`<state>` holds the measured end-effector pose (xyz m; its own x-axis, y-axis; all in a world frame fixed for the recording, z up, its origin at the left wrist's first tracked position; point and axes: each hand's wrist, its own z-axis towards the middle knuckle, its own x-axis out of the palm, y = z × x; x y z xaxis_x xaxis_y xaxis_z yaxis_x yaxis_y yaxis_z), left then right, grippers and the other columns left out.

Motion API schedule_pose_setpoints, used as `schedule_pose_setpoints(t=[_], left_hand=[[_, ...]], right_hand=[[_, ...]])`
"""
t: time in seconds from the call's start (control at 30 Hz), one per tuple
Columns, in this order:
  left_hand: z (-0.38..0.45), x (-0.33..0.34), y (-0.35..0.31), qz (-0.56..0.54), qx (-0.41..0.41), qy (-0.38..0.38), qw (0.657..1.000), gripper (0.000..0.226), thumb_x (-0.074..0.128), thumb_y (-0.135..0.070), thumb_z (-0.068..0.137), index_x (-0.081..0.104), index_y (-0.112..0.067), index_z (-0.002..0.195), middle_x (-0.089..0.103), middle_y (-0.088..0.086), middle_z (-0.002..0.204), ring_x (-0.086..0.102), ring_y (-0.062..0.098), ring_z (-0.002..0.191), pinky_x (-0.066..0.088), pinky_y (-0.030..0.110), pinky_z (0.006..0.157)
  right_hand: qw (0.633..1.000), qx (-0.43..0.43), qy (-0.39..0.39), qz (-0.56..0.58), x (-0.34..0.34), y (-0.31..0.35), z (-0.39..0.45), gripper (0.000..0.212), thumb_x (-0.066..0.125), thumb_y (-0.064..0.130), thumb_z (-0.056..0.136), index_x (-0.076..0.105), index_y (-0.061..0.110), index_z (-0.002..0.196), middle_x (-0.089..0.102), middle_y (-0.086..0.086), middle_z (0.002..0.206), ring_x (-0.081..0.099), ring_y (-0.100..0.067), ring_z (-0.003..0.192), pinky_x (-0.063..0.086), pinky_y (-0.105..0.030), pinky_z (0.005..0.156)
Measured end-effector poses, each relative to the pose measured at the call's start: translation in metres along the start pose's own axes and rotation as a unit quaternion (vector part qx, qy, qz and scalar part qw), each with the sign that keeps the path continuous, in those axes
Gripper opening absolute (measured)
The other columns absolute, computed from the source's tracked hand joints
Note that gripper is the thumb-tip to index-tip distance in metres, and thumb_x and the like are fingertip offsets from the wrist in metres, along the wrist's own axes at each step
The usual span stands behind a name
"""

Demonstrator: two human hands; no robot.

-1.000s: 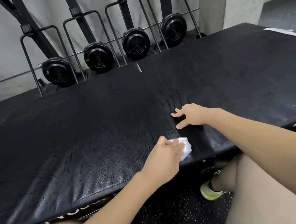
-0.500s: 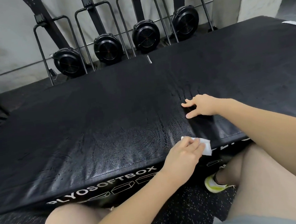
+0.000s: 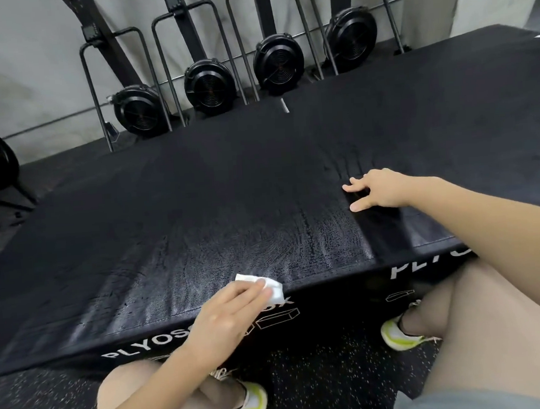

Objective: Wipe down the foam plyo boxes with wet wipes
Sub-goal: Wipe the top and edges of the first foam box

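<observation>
Nearest the camera, bare knees and two shoes (image 3: 399, 334) with yellow-green soles stand on a black speckled floor (image 3: 322, 370), just in front of the box (image 3: 198, 209).

The box is a long, low black foam block. Its front face carries white lettering, partly hidden by the left hand (image 3: 225, 319); "PLYOS" can be read to the left of that hand, and "PLY" further right on the same face.

Left hand: fingers laid flat and together, pressing a white wipe (image 3: 268, 286) onto the box's front top edge. The wipe is crumpled, partly under the fingertips, and hangs slightly over the edge. It is pinned under the fingers, not clenched in a fist.

Box top around the wipe: glossy, with fine streaks and a wet sheen along the front strip. Further back the top looks matte.

Right hand (image 3: 376, 189): open, fingers spread, fingertips and thumb resting on the box top, right of the wipe and further back from the front edge. It holds nothing. A dark seam or crease runs from this hand toward the front edge.

Behind the box: four black fan-wheel machines (image 3: 209, 85) in a row on dark metal frames, against a pale wall (image 3: 28, 61).
</observation>
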<state>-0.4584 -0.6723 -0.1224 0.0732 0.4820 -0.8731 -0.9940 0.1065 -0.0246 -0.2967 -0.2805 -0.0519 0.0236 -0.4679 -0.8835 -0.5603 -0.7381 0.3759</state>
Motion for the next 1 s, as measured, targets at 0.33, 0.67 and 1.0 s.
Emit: schedule_pose_setpoints(t=[0.33, 0.67, 1.0], left_hand=[[0.087, 0.07, -0.061, -0.019, 0.028, -0.037, 0.999, 0.024, 0.056, -0.01, 0.101, 0.07, -0.006, 0.12, 0.067, 0.006, 0.127, 0.058, 0.025, 0.109, 0.053, 0.035, 0.093], [0.023, 0.033, -0.018, 0.01, 0.004, 0.003, 1.0, 0.038, 0.073, -0.004, 0.091, 0.067, -0.009, 0.128, 0.061, 0.004, 0.138, 0.06, 0.027, 0.113, 0.053, 0.039, 0.093], [0.042, 0.046, -0.026, -0.019, 0.033, 0.021, 0.999, 0.033, 0.055, -0.002, 0.101, 0.064, -0.006, 0.132, 0.058, 0.003, 0.143, 0.058, 0.028, 0.121, 0.051, 0.035, 0.099]], right_hand=[[1.0, -0.008, -0.008, 0.002, 0.006, -0.006, 0.004, 0.067, 0.066, 0.051, 0.09, 0.04, 0.036, 0.15, 0.026, 0.008, 0.162, 0.025, -0.025, 0.149, 0.018, -0.037, 0.118], [1.0, -0.009, -0.006, 0.005, 0.01, -0.013, 0.011, 0.066, 0.065, 0.055, 0.089, 0.041, 0.039, 0.149, 0.027, 0.01, 0.161, 0.024, -0.025, 0.15, 0.019, -0.04, 0.119], [1.0, -0.02, -0.017, 0.001, 0.015, -0.012, 0.009, 0.065, 0.062, 0.053, 0.092, 0.039, 0.035, 0.151, 0.025, 0.003, 0.163, 0.022, -0.024, 0.151, 0.016, -0.037, 0.12]])
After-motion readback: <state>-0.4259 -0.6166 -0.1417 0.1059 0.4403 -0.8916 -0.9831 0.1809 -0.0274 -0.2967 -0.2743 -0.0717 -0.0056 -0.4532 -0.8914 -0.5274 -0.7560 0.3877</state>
